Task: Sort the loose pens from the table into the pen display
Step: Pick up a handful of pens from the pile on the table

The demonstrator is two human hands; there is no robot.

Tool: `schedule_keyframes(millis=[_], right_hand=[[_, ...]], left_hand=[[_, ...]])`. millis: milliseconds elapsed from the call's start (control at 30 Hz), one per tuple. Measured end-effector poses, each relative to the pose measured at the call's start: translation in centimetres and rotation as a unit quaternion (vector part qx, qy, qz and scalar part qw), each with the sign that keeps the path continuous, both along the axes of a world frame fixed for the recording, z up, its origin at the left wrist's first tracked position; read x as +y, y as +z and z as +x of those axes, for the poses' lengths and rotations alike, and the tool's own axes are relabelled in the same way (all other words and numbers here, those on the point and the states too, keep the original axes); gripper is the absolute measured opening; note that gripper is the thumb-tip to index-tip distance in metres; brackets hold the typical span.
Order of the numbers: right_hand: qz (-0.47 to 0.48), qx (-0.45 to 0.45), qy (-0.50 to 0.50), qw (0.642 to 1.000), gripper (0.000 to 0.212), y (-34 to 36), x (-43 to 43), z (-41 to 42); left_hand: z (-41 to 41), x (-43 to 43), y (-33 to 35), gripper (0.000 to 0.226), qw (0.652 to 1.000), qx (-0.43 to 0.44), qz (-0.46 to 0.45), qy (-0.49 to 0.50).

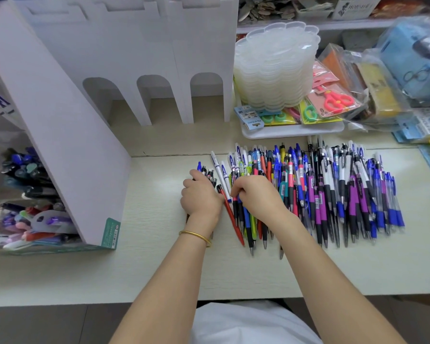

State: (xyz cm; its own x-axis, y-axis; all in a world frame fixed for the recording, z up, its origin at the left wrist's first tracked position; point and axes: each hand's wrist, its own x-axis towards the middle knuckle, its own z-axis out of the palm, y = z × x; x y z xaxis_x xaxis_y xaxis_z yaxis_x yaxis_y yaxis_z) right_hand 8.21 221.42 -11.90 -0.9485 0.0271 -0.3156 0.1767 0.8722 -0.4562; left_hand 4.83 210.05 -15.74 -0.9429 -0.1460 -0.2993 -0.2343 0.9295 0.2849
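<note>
Gathering step: left hand point(201, 197) fingers grip dark pens point(210, 174), right hand point(255, 194) fingers pinch among loose pens point(333, 189) beside them; next, presumably, transfer leftward into pen display point(60, 145).

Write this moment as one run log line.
left hand: grips pen bundle | right hand: fingers curled in pen pile | pen display: at left
</note>
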Motion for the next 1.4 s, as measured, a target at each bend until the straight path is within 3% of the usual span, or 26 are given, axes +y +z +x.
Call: schedule_keyframes(millis=[167,433,733,1033,1233,1400], right_hand=[[-0.005,-0.005,-0.002,1.000,0.037,0.0,0.0,-0.1],[0.001,-0.012,0.001,1.000,0.039,0.1,0.0,-0.1],[0.012,-0.006,0.002,1.000,0.040,-0.2,0.0,-0.1],[-0.008,-0.003,0.006,1.000,0.036,0.0,0.1,0.1],[-0.009,-0.016,0.015,1.000,0.035,0.3,0.2,0.1],[-0.008,-0.011,0.011,1.000,0.035,0.1,0.3,0.1]], left_hand=[[-0.4,-0.7,-0.2,0.060,1.000,0.020,0.002,-0.006],[-0.3,-0.3,0.8,0.046,0.982,-0.027,0.169,0.081],[0.4,1.2,0.4,0.049,0.990,-0.012,0.132,0.039],[-2.2,-0.2,1.1,0.039,0.984,0.014,0.146,0.099],[-4.3,0.7,1.1,0.058,0.965,0.026,0.237,0.111],[-3.7,1.4,0.1,0.072,0.978,0.029,0.201,0.050]])
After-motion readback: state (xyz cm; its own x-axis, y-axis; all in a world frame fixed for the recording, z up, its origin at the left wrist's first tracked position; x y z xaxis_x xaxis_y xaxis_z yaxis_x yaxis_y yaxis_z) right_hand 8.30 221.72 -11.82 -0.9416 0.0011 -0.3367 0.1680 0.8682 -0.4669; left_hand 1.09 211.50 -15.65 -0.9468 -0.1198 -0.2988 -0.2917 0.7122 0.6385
